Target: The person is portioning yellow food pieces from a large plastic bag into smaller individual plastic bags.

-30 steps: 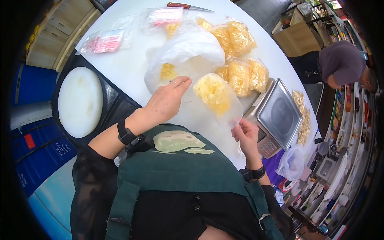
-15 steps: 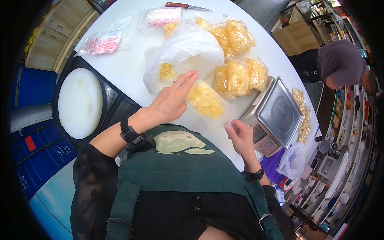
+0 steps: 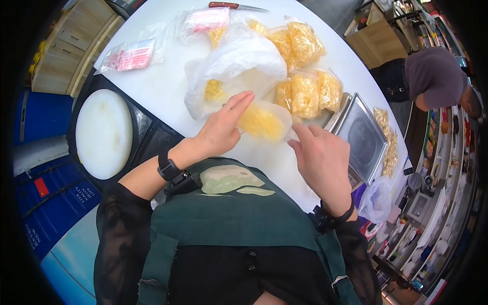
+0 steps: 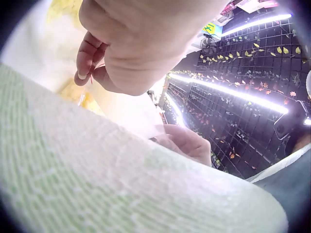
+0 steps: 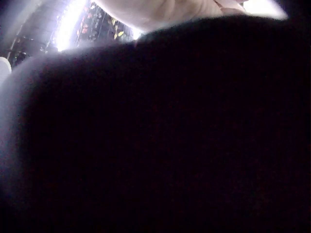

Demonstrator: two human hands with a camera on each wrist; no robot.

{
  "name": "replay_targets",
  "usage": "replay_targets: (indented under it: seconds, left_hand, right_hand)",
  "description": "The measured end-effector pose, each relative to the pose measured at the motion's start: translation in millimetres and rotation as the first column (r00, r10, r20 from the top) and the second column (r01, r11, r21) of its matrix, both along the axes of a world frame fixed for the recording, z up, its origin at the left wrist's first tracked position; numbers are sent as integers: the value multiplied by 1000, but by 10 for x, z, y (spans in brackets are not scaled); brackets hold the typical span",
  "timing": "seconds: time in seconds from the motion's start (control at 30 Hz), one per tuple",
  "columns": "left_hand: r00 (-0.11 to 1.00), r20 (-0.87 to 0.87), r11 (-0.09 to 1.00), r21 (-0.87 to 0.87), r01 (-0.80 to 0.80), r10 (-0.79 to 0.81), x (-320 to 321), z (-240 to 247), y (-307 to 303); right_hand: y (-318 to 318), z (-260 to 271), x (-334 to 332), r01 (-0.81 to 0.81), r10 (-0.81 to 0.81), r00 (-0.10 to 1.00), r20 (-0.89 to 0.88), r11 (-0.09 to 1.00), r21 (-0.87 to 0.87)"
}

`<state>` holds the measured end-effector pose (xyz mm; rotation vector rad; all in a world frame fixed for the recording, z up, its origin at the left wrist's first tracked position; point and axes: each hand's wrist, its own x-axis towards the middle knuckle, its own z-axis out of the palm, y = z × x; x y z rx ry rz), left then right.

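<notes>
A clear plastic bag of yellow pieces [image 3: 264, 124] is blurred by motion between my two hands. My left hand [image 3: 218, 124] pinches its left end, index and middle fingers stretched along it; in the left wrist view a thin red line shows between thumb and fingertips. At the bag's right end my right hand [image 3: 325, 155] grips the edge with thumb and index finger. Behind them lies a big white plastic bag [image 3: 239, 56], its mouth towards me, with loose yellow pieces [image 3: 214, 90] inside. The right wrist view is mostly dark.
Several filled bags [image 3: 305, 94] lie beyond my hands, next to a scale [image 3: 368, 140]. Packs of pink-striped bags [image 3: 133, 53] and a knife [image 3: 236, 6] lie farther back. A round white board [image 3: 104, 134] sits at left. Another person [image 3: 434, 79] bends over at right.
The bag has swung up and its right end has come nearer the white bag. My right hand has moved forward with that end, turning its back upwards. The left hand has barely moved.
</notes>
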<state>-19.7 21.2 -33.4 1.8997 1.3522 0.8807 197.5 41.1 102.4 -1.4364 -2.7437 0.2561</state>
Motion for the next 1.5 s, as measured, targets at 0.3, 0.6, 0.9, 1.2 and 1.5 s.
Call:
replay_targets:
  seconds: [0.3, 0.6, 0.9, 1.2, 1.5]
  left_hand:
    - [992, 121, 991, -134, -10, 26, -148, -68, -11]
    - [932, 355, 911, -405, 79, 77, -391, 312, -110]
    - [908, 287, 824, -398, 403, -305, -444, 223, -130]
    - [820, -348, 877, -338, 341, -454, -493, 536, -123]
    - [650, -654, 735, 644, 210, 387, -108, 553, 939]
  right_hand:
    - [83, 200, -188, -113, 105, 992, 69, 986, 126]
    - [249, 161, 490, 144, -273, 846, -458, 944, -297]
    - [517, -1253, 170, 240, -341, 839, -424, 931, -274]
    - [525, -1767, -197, 207, -231, 908, -350, 973, -105]
    - [514, -1735, -288, 210, -227, 930, -290, 974, -89]
